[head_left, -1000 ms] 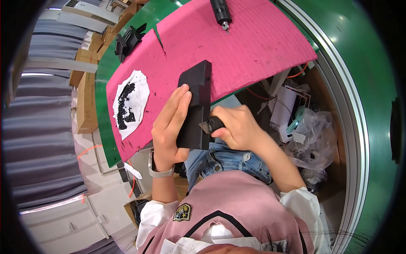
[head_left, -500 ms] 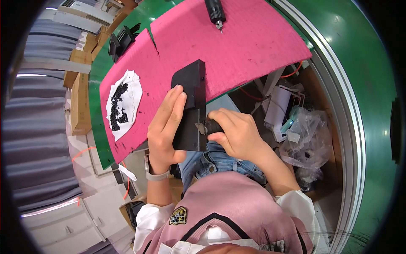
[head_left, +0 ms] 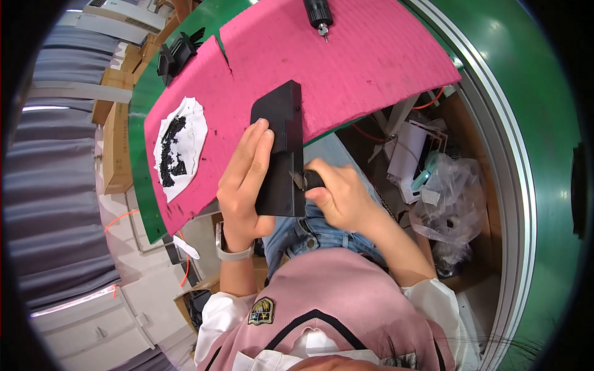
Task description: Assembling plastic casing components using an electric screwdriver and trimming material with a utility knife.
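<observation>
Blade (head_left: pixel 299 180) at the edge of a black part (head_left: pixel 278 193), two-handed.
Holding the part above the jeans (head_left: pixel 346 235), with its far end showing against the pink mat (head_left: pixel 352 62). Bracing it with the left hand (head_left: pixel 240 188), laying two fingers straight and close together along the face and tucking the thumb by the near end. Wrapping the right hand (head_left: pixel 343 195) snugly round the dark handle (head_left: pixel 314 179), pressing the thumb in just behind the blade. Not seeing enough from this angle to call any bite into the edge. For doing this well, probably worth going shallow and light, aiming strokes clear of those left fingers, and tipping loose bits onto the white cloth (head_left: pixel 195 131) with the black scraps (head_left: pixel 166 162).
</observation>
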Demonstrator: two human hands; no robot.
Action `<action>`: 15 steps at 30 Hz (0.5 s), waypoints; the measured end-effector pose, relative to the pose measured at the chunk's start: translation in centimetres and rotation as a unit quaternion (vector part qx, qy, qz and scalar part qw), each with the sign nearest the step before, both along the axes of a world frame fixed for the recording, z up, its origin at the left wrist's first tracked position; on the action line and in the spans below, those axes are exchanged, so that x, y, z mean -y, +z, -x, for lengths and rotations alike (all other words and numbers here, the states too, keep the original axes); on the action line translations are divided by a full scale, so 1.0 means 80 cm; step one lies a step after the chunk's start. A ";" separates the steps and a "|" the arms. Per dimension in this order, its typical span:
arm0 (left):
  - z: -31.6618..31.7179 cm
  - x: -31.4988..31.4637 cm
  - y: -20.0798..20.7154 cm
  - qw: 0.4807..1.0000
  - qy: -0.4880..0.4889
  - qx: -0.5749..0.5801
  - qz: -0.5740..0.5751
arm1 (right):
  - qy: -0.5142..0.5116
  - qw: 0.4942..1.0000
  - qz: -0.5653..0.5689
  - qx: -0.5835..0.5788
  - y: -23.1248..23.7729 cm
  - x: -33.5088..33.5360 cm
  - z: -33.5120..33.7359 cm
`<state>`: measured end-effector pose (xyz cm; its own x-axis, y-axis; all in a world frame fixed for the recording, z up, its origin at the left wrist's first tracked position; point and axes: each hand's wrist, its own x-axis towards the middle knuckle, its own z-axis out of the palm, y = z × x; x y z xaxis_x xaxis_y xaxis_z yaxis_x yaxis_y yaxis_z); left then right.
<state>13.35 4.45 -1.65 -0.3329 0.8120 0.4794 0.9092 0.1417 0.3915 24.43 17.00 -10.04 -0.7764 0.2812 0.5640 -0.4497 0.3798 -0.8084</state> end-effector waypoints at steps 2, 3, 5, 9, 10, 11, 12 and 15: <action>0.001 -0.001 -0.005 1.000 0.010 -0.025 0.008 | -0.003 0.992 0.096 0.077 0.008 0.014 -0.012; 0.001 0.000 -0.004 1.000 0.008 -0.027 0.008 | 0.004 0.988 0.128 0.082 0.014 0.015 -0.012; 0.000 0.000 -0.001 0.999 -0.008 -0.035 0.008 | 0.005 0.989 0.119 0.084 0.014 0.016 -0.014; 0.004 0.005 -0.004 1.000 -0.003 -0.028 0.004 | -0.069 0.994 -0.077 0.026 0.009 -0.010 -0.001; 0.004 0.004 -0.003 1.000 -0.006 -0.028 0.006 | -0.070 0.994 -0.079 0.024 0.009 -0.018 0.003; 0.005 0.004 -0.002 1.000 -0.009 -0.027 0.008 | -0.063 0.991 -0.121 0.007 0.011 -0.026 0.006; 0.006 0.004 -0.003 1.000 -0.010 -0.027 0.007 | -0.057 0.985 -0.164 -0.008 0.015 -0.034 0.009; 0.007 0.004 -0.003 1.000 -0.006 -0.015 0.000 | -0.034 0.988 -0.152 -0.003 0.013 -0.036 0.012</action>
